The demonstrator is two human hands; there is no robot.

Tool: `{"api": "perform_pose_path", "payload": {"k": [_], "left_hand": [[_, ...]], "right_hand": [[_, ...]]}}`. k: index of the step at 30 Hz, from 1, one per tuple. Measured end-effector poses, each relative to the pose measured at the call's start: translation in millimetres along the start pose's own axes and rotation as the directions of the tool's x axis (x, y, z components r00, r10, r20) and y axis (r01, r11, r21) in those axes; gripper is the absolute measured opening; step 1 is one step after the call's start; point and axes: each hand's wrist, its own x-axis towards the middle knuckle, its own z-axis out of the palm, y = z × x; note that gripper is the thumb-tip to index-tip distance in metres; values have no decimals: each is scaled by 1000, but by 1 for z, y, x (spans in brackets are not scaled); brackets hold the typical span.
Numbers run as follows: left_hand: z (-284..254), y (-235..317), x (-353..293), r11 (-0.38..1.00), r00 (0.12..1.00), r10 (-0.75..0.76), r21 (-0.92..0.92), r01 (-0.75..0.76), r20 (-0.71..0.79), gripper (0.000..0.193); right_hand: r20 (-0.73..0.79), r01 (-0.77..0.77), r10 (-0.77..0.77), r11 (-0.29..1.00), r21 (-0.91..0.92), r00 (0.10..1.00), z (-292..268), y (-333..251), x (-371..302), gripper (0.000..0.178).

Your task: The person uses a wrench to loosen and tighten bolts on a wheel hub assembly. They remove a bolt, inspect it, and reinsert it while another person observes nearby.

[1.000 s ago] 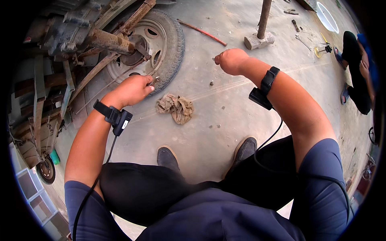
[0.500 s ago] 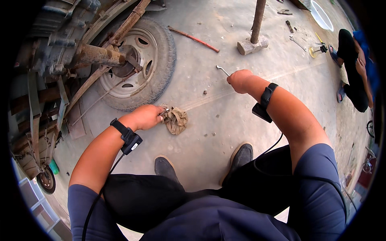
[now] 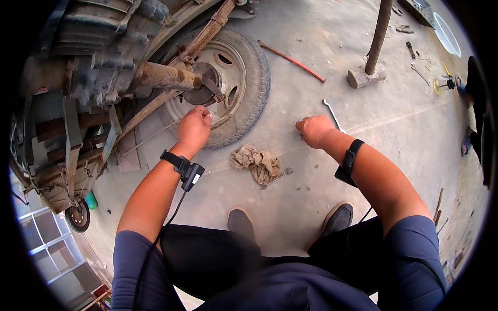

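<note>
We're holding our left hand (image 3: 195, 129) near the wheel (image 3: 241, 78), our right hand (image 3: 315, 131) by a wrench (image 3: 332, 113), both curled; any contents we cannot tell.

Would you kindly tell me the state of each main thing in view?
Wheel: tyre on rim
Axle: rusty
Left hand: fingers curled, in front of wheel
Right hand: fingers curled, contents hidden
Wrench near right hand: lying on floor
Rag: crumpled
Wrench beside rag: lying on floor
Sledgehammer: head on floor, handle up
Red bar: lying on floor
</note>
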Motion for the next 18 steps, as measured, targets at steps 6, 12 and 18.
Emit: {"api": "perform_pose_path", "payload": {"k": [6,12,18], "left_hand": [[-2,0,22,987,971,150,84,-137,-187,33],[11,18,37,977,963,211,71,-202,-167,42],[9,11,43,961,957,269,94,-259,-110,43]], "right_hand": [[-119,-116,127,988,99,985,26,-5,12,26],[-199,-94,105,994,60,974,48,0,19,22],[-204,16,140,786,617,969,8,-1,19,25]]}}
